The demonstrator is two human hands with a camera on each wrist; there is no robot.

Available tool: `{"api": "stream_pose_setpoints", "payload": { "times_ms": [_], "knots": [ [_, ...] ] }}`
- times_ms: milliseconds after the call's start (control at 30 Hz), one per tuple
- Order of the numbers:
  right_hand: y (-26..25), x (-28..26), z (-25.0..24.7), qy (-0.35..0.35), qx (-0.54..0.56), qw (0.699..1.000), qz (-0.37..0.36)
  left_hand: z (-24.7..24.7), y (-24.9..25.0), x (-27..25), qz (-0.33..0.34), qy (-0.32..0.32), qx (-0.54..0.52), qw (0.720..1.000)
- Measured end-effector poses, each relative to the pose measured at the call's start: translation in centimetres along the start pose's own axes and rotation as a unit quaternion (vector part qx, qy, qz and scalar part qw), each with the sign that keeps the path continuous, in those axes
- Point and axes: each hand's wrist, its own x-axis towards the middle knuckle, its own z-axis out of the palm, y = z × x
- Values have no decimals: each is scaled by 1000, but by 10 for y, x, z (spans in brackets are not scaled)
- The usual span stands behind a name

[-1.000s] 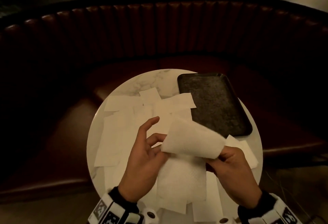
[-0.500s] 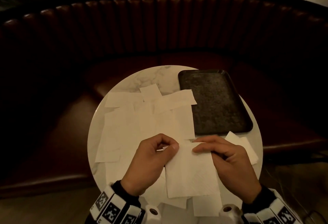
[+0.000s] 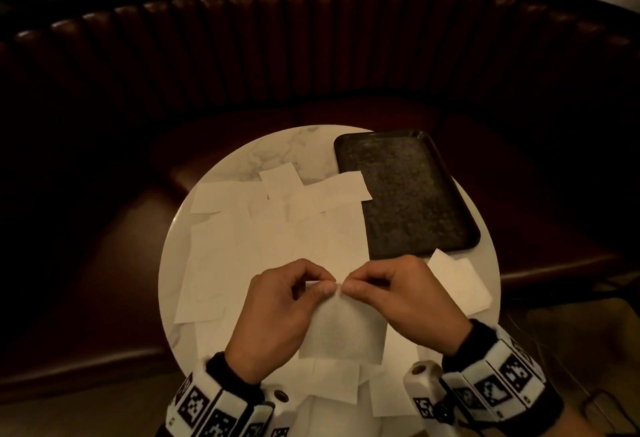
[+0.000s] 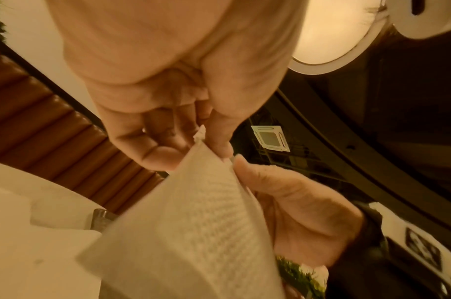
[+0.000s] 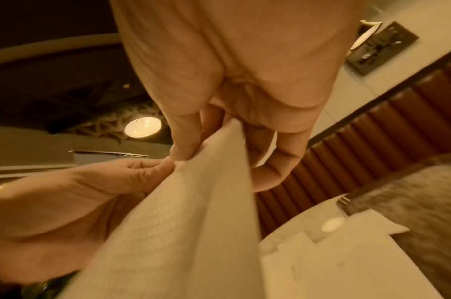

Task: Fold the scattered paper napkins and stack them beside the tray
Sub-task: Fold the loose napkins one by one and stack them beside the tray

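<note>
Left hand [image 3: 277, 315] and right hand [image 3: 405, 298] thumb to thumb, each pinching the top edge of one napkin [image 3: 343, 336] lifted above the table's [image 3: 287, 149] near edge; loose napkins [image 3: 270, 239] across the middle; folded stack [image 3: 457, 281] at the tray's [image 3: 408, 194] near corner.

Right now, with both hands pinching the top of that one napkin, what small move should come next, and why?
Probably lower the napkin flat and press the crease. The left hand and right hand pinch its top edge together and it hangs doubled above the loose sheets, not yet creased. Then it can join the folded napkins beside the tray.
</note>
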Motion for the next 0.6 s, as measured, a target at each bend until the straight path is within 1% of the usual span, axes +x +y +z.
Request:
{"api": "stream_pose_setpoints", "payload": {
  "times_ms": [100, 200, 267, 333, 400, 500, 567, 600],
  "knots": [
    [13, -13, -8, 29, 38, 998, 33, 0, -5, 1, -22, 3, -15, 1000],
    [29, -26, -14, 60, 126, 987, 82, 11, -7, 1, -36, -6, -30, 999],
    [38, -31, -14, 90, 177, 974, 109, 24, -9, 4, -56, -7, -48, 997],
    [47, -33, -14, 115, 245, 952, 143, 39, -11, 9, -77, -1, -65, 995],
    [58, -36, -14, 102, 289, 937, 168, 54, -12, 13, -88, 0, -69, 994],
    [81, -38, -22, 82, 263, 944, 181, 76, -15, 16, -109, -19, -64, 992],
    [107, -31, -42, 81, 187, 962, 181, 85, -20, 15, -129, -30, -57, 989],
    [125, -23, -58, 62, 127, 974, 180, 87, -23, 14, -139, -31, -51, 989]
  ]
}}
